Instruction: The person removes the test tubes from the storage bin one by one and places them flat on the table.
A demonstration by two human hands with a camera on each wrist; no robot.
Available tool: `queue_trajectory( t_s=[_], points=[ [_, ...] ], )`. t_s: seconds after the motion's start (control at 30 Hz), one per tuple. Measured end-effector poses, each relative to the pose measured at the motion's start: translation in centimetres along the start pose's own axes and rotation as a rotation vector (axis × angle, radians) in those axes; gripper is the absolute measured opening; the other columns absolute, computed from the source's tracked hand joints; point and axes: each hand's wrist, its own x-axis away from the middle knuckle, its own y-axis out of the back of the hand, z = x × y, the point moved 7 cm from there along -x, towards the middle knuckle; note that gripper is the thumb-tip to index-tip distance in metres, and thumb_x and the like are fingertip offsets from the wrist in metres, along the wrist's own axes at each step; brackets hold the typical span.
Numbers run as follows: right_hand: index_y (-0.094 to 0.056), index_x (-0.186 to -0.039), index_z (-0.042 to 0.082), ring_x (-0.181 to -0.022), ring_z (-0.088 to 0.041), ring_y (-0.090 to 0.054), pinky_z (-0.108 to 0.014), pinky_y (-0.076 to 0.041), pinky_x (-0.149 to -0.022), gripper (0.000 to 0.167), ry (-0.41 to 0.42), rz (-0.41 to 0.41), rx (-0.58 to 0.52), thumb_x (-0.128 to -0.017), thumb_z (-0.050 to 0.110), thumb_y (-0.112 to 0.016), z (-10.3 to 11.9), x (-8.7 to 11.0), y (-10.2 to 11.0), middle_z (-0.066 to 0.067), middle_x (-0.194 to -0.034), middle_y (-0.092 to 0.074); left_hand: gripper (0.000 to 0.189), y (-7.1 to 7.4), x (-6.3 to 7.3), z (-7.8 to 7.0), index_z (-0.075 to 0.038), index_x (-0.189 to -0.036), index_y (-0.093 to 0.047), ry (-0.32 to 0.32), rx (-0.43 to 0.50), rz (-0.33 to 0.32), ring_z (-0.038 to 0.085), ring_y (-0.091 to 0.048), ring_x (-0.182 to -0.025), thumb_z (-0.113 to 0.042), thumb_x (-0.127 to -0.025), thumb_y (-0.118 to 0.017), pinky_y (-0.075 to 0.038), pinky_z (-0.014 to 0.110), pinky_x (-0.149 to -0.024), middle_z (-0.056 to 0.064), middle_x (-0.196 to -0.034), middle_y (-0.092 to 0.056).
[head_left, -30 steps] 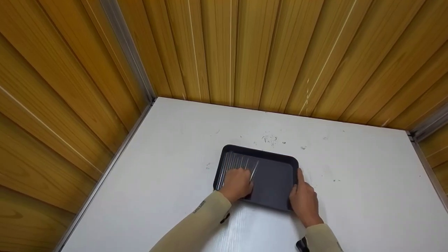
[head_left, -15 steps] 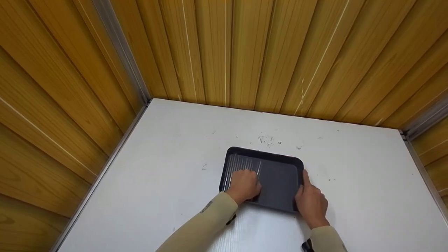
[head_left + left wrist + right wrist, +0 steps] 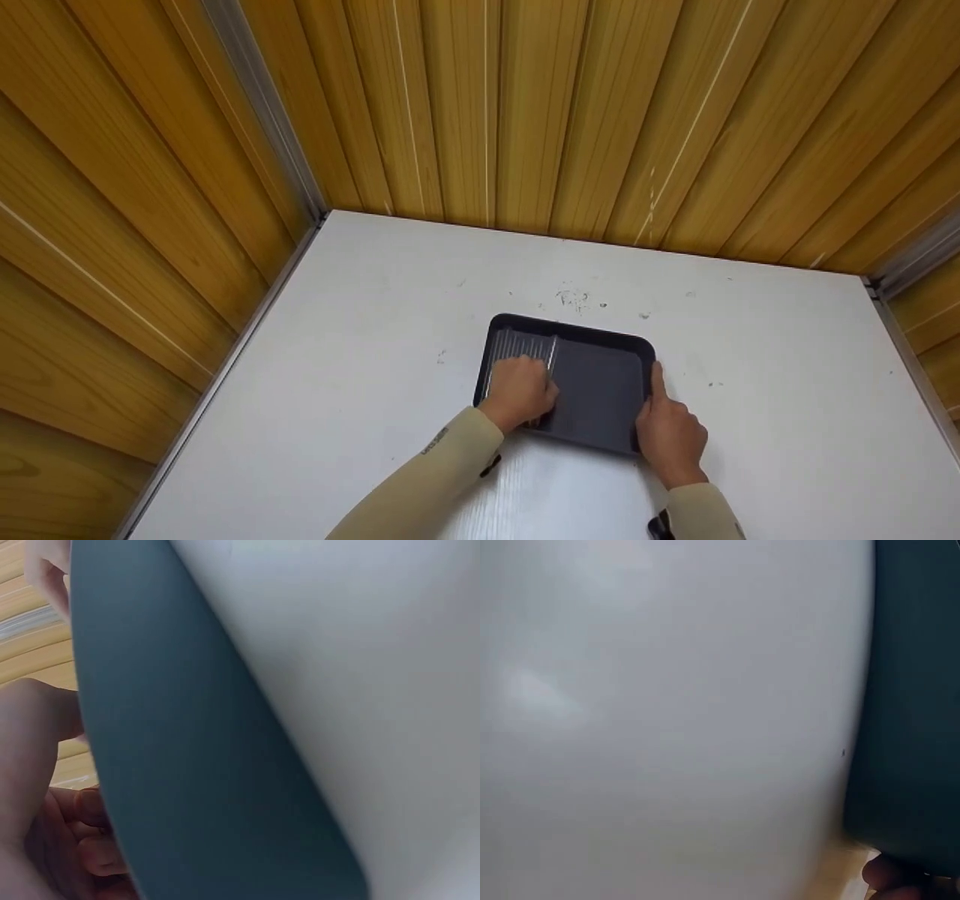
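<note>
A dark rectangular tray [image 3: 600, 390] lies on a white table. Thin, shiny, clear-looking rods [image 3: 517, 343] run side by side along its left part. My left hand [image 3: 520, 386] reaches in over them with curled fingers. The rightmost rod [image 3: 553, 352] runs under its thumb side and seems pinched there, though the back of the hand covers the fingertips. My right hand [image 3: 671, 431] grips the tray's right rim, index finger along the outside and thumb at the edge. In the left wrist view the tray's wall [image 3: 195, 750] covers much of the curled fingers [image 3: 94, 855].
The white tabletop [image 3: 375, 315] extends around the tray and bears small dark marks beyond its far edge. Wood-patterned panels [image 3: 525, 112] stand behind, with another panel wall [image 3: 135, 225] at the left. Metal strips [image 3: 259, 97] run along the corners.
The tray and both hands appear slightly further right in the head view, partly from head movement. The rightmost rod stands straighter and closer to the others. The right hand keeps its hold.
</note>
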Motion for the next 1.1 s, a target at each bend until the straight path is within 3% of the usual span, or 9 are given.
queue_trajectory(
  t_s=[0.5, 0.77, 0.97, 1.1],
  points=[
    [-0.028, -0.151, 0.009, -0.044, -0.021, -0.042, -0.035, -0.028, -0.041, 0.056, -0.016, 0.046, -0.016, -0.097, 0.010, -0.041, -0.1, -0.1, 0.2, -0.014, -0.055, -0.054, 0.051, 2.0, 0.0, 1.6, -0.022, -0.050, -0.024, 0.010, -0.039, -0.054, 0.006, -0.018, -0.042, -0.026, -0.081, -0.064, -0.017, 0.024, -0.037, -0.011, -0.044, -0.016],
    [-0.029, -0.151, 0.010, -0.044, -0.021, -0.042, -0.034, -0.027, -0.042, 0.055, -0.029, 0.042, -0.022, -0.098, 0.014, -0.042, -0.5, -0.2, 0.3, -0.012, -0.053, -0.052, 0.055, 2.1, 0.0, 3.1, -0.022, -0.049, -0.026, 0.065, -0.029, 0.005, 0.008, -0.022, -0.044, -0.036, -0.082, -0.067, -0.022, 0.028, -0.039, -0.011, -0.044, -0.020],
    [-0.026, -0.152, 0.010, -0.043, -0.021, -0.042, -0.033, -0.027, -0.041, 0.062, -0.057, 0.084, -0.016, -0.096, 0.025, -0.048, -0.2, -0.3, 0.5, -0.010, -0.052, -0.051, 0.053, 2.4, 0.1, 4.1, -0.021, -0.051, -0.026, 0.082, -0.018, 0.014, 0.009, -0.021, -0.045, -0.034, -0.083, -0.067, -0.019, 0.027, -0.039, -0.010, -0.046, -0.021],
    [-0.019, -0.154, 0.011, -0.044, -0.021, -0.043, -0.033, -0.027, -0.041, 0.065, -0.052, 0.108, -0.003, -0.097, 0.019, -0.047, -0.1, -0.2, 0.2, -0.010, -0.054, -0.052, 0.051, 2.5, 0.2, 4.8, -0.021, -0.051, -0.026, 0.094, -0.023, 0.017, 0.009, -0.021, -0.046, -0.032, -0.083, -0.065, -0.018, 0.027, -0.040, -0.010, -0.047, -0.021]
  ],
)
